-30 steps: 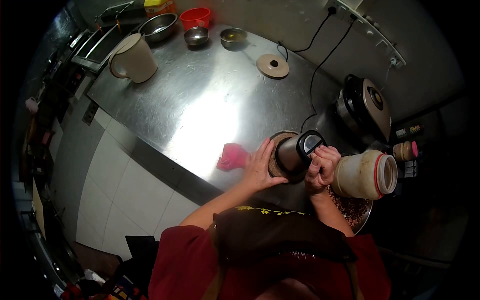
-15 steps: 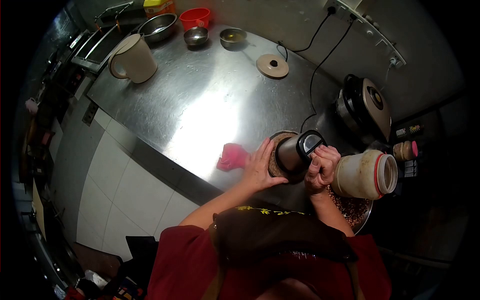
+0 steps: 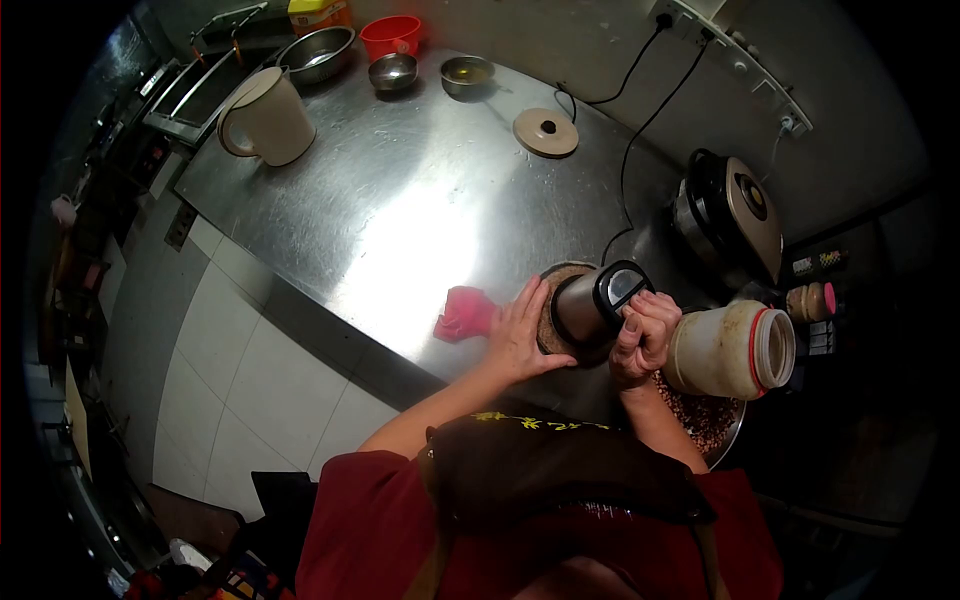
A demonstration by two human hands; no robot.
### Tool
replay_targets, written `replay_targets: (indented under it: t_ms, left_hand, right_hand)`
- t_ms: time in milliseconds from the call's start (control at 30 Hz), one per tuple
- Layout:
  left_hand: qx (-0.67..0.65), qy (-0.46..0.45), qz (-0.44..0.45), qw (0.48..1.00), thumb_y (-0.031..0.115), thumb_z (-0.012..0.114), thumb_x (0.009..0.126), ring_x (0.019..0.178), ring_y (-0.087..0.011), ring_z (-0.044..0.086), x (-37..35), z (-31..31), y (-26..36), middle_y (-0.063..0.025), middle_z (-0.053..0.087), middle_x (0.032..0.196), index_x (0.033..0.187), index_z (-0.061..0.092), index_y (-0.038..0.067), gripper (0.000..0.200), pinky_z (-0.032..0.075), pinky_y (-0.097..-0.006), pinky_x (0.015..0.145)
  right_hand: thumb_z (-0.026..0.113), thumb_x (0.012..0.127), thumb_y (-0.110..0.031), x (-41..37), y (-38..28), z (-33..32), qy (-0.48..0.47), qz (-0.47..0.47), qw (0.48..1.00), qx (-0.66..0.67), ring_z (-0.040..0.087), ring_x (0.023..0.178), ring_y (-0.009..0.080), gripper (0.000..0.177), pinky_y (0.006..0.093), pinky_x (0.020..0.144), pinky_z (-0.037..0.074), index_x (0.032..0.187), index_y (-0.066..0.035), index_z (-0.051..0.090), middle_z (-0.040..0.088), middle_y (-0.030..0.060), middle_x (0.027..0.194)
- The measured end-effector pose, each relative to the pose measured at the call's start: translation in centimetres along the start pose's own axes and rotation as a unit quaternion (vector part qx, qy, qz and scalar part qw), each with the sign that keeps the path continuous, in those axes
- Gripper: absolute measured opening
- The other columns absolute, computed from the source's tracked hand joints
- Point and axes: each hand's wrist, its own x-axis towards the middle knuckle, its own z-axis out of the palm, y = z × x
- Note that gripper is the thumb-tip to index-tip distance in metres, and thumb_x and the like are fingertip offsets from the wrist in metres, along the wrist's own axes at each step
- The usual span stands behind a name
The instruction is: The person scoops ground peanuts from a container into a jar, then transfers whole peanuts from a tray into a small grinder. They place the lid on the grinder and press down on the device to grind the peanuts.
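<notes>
A steel-and-black electric food chopper [image 3: 588, 308] stands near the table's front edge, its motor unit set on a round bowl [image 3: 549, 334] with something brown showing inside. My left hand [image 3: 518, 335] curves round the bowl's left side, thumb and fingers apart, holding it. With fingers curled, my right hand [image 3: 647, 340] grips the black top of the motor unit. Beside my left hand lies a crumpled pink cloth [image 3: 465, 313]. Just right of my right hand is a big cloudy jar [image 3: 715, 350] with a red rim. Below it a metal basin of reddish nuts or beans [image 3: 705, 418] is partly hidden by my forearm.
A steel table [image 3: 330, 240] carries a beige pitcher [image 3: 268, 118], metal bowls [image 3: 467, 76], a red basin [image 3: 390, 38] and a beige lid [image 3: 545, 132]. On the right stands a rice cooker [image 3: 735, 215]. Black cords [image 3: 640, 135] run to a wall power strip [image 3: 745, 60].
</notes>
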Motion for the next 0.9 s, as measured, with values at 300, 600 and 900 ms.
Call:
replay_targets:
  t_ms: [300,600,900]
  left_hand:
    - [0.002,0.007,0.003,1.000,0.061,0.089,0.057,0.130,-0.0363,0.048,0.0,-0.2,0.2,-0.0131,0.030,0.164,0.157,0.030,0.008,0.129,0.039,-0.0525,0.103]
    - [-0.005,-0.009,-0.002,1.000,0.060,0.090,0.056,0.130,-0.0375,0.049,0.1,0.0,-0.1,-0.0137,0.028,0.165,0.159,0.027,0.009,0.130,0.039,-0.0539,0.101]
    - [-0.005,0.013,0.012,1.000,0.060,0.090,0.057,0.129,-0.0383,0.049,0.0,0.1,0.0,-0.0147,0.028,0.164,0.159,0.027,0.009,0.130,0.039,-0.0530,0.102]
  right_hand:
    - [0.062,0.097,-0.011,-0.1,0.0,0.0,0.002,0.006,1.000,0.000,0.062,0.102,0.0289,0.003,0.0471,0.097,0.046,0.095,-0.009,0.064,0.066,0.0079,0.105]
    - [0.064,0.094,-0.011,2.8,-1.1,-1.7,-0.044,0.014,0.999,0.010,0.062,0.099,0.0284,0.003,0.0467,0.094,0.047,0.094,-0.008,0.065,0.067,0.0089,0.103]
    - [0.066,0.091,-0.006,1.0,0.5,-0.3,0.002,-0.026,1.000,0.006,0.061,0.094,0.0285,0.006,0.0443,0.086,0.050,0.088,-0.007,0.061,0.065,0.0086,0.100]
